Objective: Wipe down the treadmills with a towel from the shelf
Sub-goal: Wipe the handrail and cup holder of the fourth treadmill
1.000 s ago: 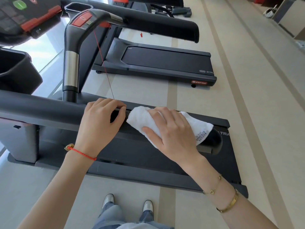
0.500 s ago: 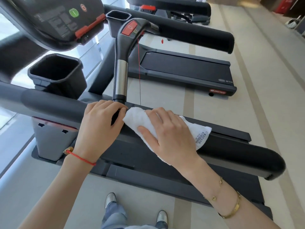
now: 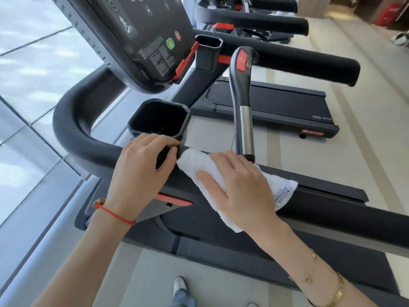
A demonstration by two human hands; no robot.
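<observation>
A white towel (image 3: 194, 165) is draped over the black padded handrail (image 3: 345, 222) of the nearest treadmill. My right hand (image 3: 241, 187) lies on the towel, its fingers wrapped over the cloth and the rail. My left hand (image 3: 141, 171) grips the same handrail just left of the towel, fingers curled over the top and thumb beside the towel's end. The treadmill's console (image 3: 143, 38) rises above, with a black cup holder (image 3: 159, 118) right behind my left hand.
An upright grip with a red button (image 3: 242, 103) stands just behind my right hand. A second treadmill (image 3: 276, 107) lies beyond, more machines behind it. A glass wall (image 3: 33, 85) runs along the left. Beige floor (image 3: 365, 151) stretches right. My shoes show below.
My right hand slid the towel left along the handrail toward my left hand, which kept its grip. My head turned left and up, bringing the console and cup holder into view.
</observation>
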